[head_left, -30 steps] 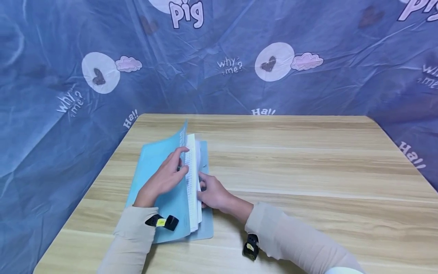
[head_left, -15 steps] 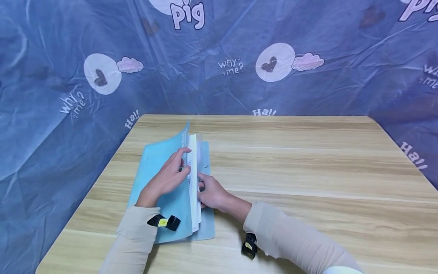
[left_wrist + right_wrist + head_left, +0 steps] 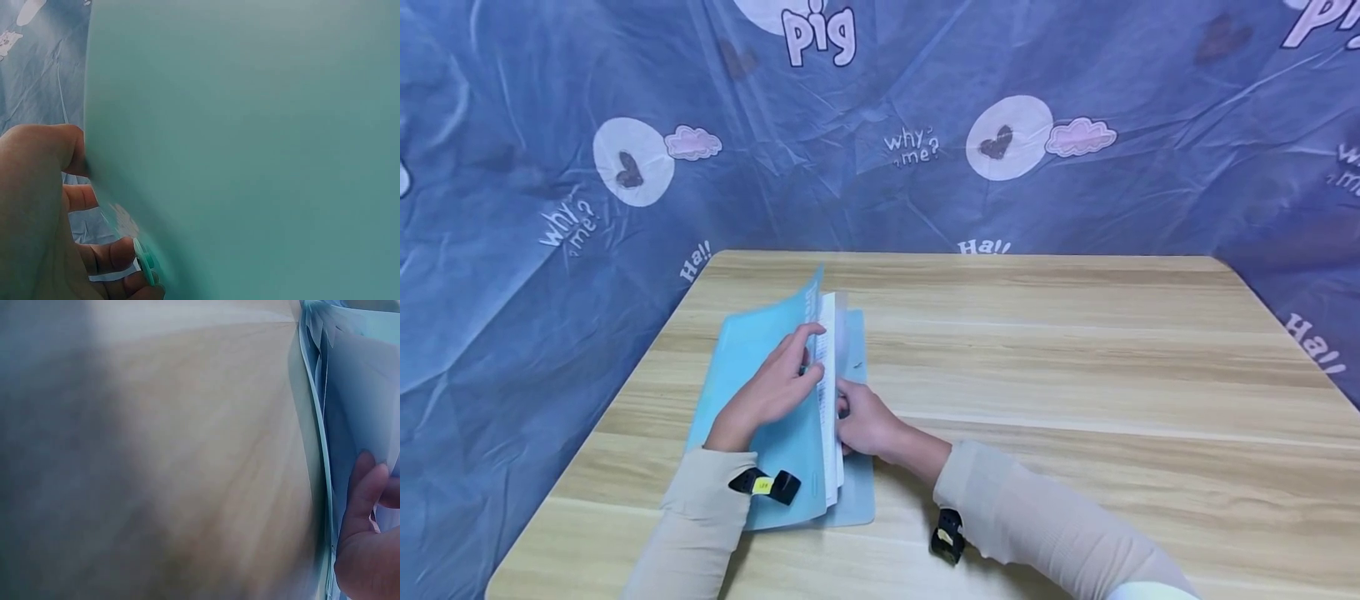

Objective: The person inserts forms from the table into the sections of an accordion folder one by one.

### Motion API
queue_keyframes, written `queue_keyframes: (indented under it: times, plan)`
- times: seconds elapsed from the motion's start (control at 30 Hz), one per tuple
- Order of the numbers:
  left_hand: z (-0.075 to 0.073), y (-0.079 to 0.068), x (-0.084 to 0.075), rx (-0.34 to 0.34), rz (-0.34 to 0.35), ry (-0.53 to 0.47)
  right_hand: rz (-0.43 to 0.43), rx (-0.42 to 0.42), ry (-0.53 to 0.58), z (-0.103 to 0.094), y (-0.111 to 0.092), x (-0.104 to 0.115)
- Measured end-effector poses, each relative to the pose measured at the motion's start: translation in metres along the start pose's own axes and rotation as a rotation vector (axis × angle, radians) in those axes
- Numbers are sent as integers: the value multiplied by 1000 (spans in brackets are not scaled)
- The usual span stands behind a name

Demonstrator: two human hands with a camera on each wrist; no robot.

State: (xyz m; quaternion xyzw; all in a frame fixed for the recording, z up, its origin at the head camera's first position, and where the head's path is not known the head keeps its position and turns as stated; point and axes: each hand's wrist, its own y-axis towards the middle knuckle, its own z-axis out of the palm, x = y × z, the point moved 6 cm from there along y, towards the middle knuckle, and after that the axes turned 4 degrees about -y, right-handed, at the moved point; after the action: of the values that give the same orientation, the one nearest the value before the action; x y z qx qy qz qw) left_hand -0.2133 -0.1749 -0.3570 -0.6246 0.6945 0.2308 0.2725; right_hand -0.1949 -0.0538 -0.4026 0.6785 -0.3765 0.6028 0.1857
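A light blue plastic folder [image 3: 782, 467] lies on the left part of the table with its front cover raised on the right side. My left hand [image 3: 775, 387] grips the cover's free edge, its fingers reaching around to the inside. Near those fingers, a small green round snap [image 3: 145, 259] shows in the left wrist view. White printed papers [image 3: 828, 417] stand up between the cover and the back. My right hand [image 3: 868, 423] pinches the edge of the papers from the right. The right wrist view shows its thumb and finger on a bluish-looking sheet [image 3: 362, 381].
The wood-grain table [image 3: 1037, 358] stretches to the right of the folder. Behind it hangs a blue printed cloth [image 3: 850, 183], which also covers the left side. Black straps [image 3: 766, 485] circle both sleeves at the wrists.
Both hands keep their hold. Less of the printed page shows, as the papers and cover edge have come closer together. The whole head view has shifted slightly.
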Motion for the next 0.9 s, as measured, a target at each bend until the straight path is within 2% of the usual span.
queue_keyframes:
  times: [0.1,0.17,0.63,0.9]
  plan:
    - [1,0,-1,4,3,7,2,-5,-6,-1,-1,-1]
    - [2,0,-2,5,6,10,10,-13,-18,-1,3,-10]
    - [9,3,-6,43,1,52,72,-26,-67,-9,-4,-17]
    - [17,4,-3,79,1,92,61,-23,-66,-14,-12,-19]
